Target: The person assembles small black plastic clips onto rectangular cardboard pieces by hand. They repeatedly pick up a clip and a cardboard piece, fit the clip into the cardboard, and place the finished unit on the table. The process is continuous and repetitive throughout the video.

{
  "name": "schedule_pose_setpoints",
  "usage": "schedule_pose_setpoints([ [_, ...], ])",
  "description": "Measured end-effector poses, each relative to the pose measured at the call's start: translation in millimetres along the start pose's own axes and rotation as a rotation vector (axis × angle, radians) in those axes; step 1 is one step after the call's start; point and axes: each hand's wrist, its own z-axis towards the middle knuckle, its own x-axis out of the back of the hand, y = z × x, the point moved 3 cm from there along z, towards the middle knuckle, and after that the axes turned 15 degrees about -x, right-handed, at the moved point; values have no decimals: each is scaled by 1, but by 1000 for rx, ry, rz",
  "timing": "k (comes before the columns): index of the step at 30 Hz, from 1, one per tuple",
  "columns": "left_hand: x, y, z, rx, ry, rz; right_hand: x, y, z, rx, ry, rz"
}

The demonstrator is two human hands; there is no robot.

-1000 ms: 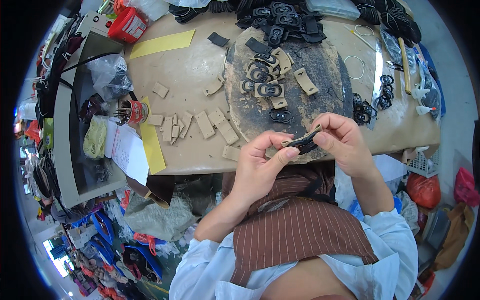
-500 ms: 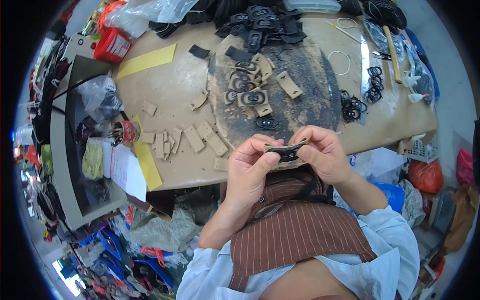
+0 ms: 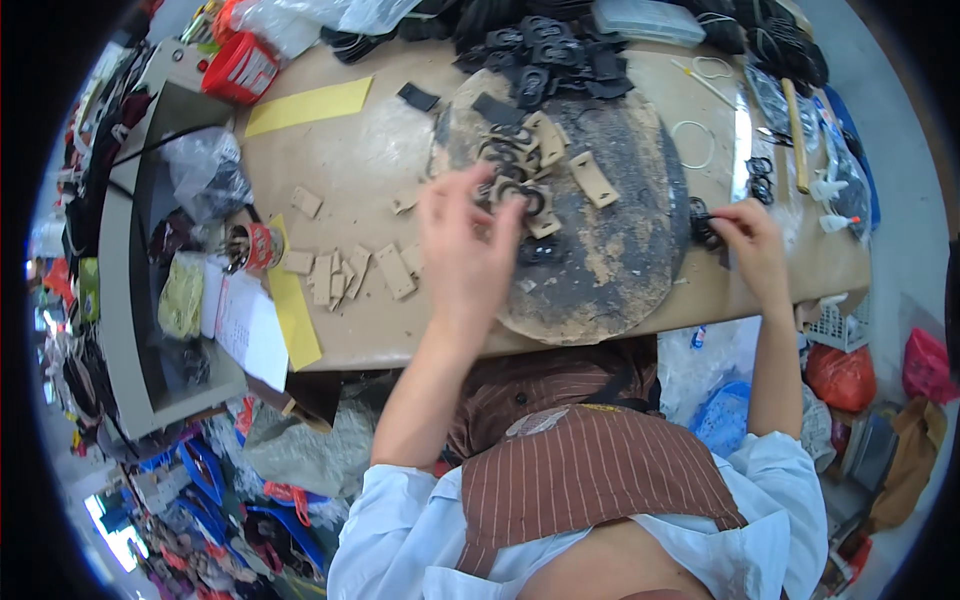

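Note:
My left hand, blurred by motion, is over the left side of a pile of beige tabs and black ring buckles. Its thumb and fingers look spread, and no held piece shows between them. Over at the right edge of the table, my right hand pinches a black ring buckle at a small heap of the same kind. A loose beige tab with a hole lies beside the pile on the round, dark, worn board. A black buckle sits nearer me, partly behind my left hand.
Several beige tabs are scattered to the left, near a can of tools and yellow strips. Black buckled pieces are heaped at the back. More black rings and a wooden-handled hammer lie at right.
Both hands were together at the table edge, holding a beige tab with a black piece. They have parted: the left moved to the pile, the right to the black buckles. The view shifted slightly.

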Motion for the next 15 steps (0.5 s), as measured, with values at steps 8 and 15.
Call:
schedule_pose_setpoints([
  [8, -34, 44, -53, 81, -299, -572, -25, -55, 7, 426, 462, -189],
  [15, -31, 50, -52, 448, -125, -1202, -49, -111, -46, 331, -87, 288],
])
